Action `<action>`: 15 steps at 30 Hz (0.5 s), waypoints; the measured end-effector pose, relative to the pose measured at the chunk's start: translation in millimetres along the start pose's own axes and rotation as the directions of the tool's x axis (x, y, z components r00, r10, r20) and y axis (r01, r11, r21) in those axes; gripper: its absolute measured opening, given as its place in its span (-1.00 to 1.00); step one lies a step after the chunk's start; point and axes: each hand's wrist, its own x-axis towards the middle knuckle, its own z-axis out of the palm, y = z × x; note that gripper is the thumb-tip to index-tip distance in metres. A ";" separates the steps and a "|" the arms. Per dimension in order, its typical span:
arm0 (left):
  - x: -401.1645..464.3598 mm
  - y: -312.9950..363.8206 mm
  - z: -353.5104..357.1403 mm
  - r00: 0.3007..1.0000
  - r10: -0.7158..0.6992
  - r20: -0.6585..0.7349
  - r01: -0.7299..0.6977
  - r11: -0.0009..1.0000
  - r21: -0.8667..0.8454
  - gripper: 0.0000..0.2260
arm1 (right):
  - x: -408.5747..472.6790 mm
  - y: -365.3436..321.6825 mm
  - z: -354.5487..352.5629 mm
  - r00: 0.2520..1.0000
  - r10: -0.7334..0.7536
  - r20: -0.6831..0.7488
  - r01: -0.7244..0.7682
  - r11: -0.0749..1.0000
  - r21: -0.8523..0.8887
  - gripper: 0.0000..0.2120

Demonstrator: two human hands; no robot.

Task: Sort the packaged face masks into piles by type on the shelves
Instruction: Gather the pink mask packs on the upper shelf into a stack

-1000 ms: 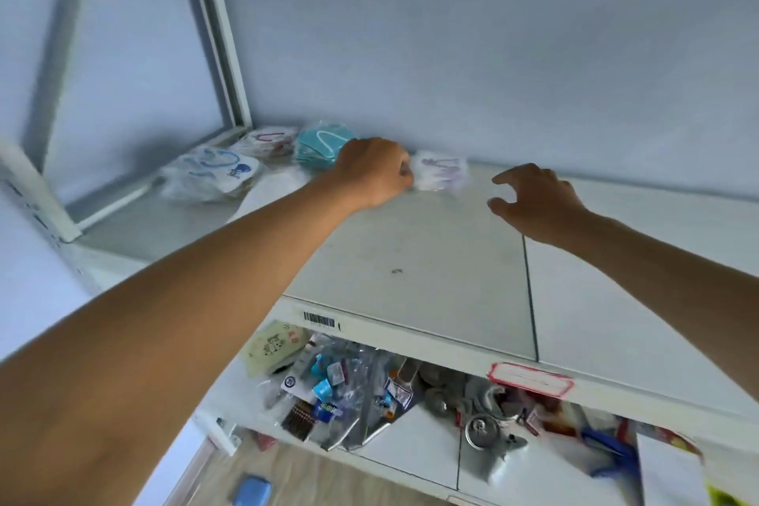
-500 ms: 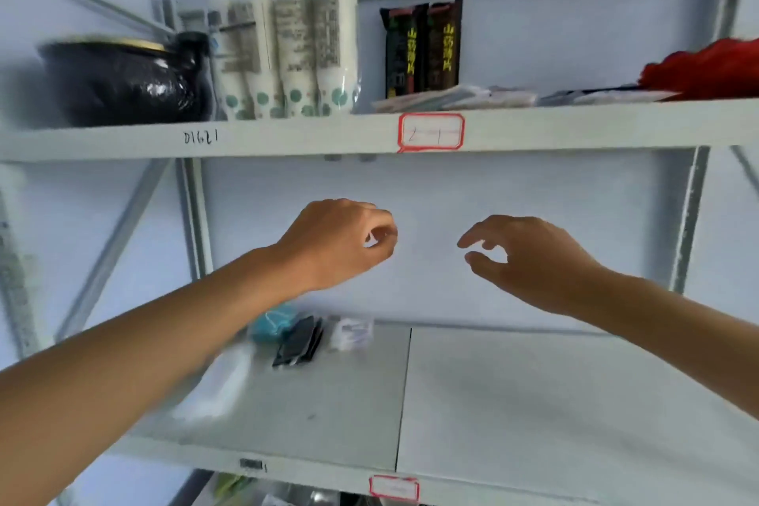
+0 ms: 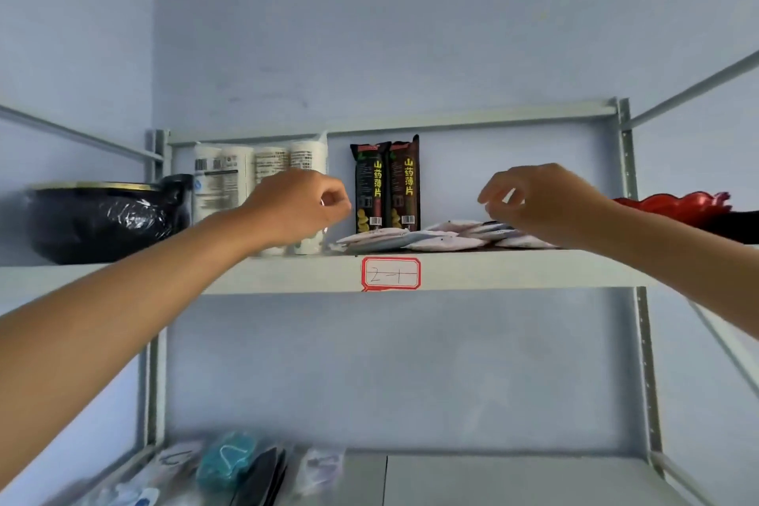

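A pale metal shelving unit [image 3: 632,185] fills the view, seen from below, with an upper shelf [image 3: 493,271] bearing a red-bordered label [image 3: 391,273] on its front edge and a lower shelf [image 3: 513,481] at the bottom of the frame.

On the upper shelf, from the left, stand a large dark pot [image 3: 98,222] wrapped in film, a wrapped pack of paper cups [image 3: 246,185], two dark snack packets [image 3: 386,185] standing upright, and at the far right a red dish [image 3: 677,205]. In front of the snack packets lies a loose, overlapping heap of white packaged masks [image 3: 427,238], spread along the shelf edge and not yet divided.

Both arms reach up to this shelf. The left hand [image 3: 300,205] hovers in front of the cups with its fingers curled in; a small glint shows at the fingertips, and it cannot be told whether they pinch anything. The right hand [image 3: 538,201] hangs just over the right end of the white heap with fingers loosely bent, gripping nothing that shows.

On the lower shelf, at its left end, small groups already lie side by side: a teal mask pack [image 3: 226,460], a stack of black mask packs [image 3: 263,472], a pale lilac pack [image 3: 320,468], and clear-wrapped packs [image 3: 156,481] further left, blurred.

The sort looks partly done: several types appear laid out below, while the white heap above seems to be the stock still to be picked through, probably the next thing taken.
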 end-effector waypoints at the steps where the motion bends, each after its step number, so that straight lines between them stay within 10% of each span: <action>1: 10.7 -5.7 2.6 1.000 -0.005 0.002 0.005 1.000 -0.002 -0.81 | 10.9 6.0 1.1 1.000 0.030 0.010 -0.030 0.999 -0.014 -0.89; 11: 114.5 -53.0 81.9 0.959 0.188 0.211 -0.232 0.950 0.209 -0.76 | 115.6 36.9 45.8 0.953 0.161 0.257 -0.125 0.981 -0.152 -0.73; 15: 159.4 -56.6 125.8 0.926 0.214 0.311 -0.251 0.964 0.084 -0.77 | 149.3 45.3 77.3 0.824 0.325 0.465 -0.229 0.940 -0.252 -0.57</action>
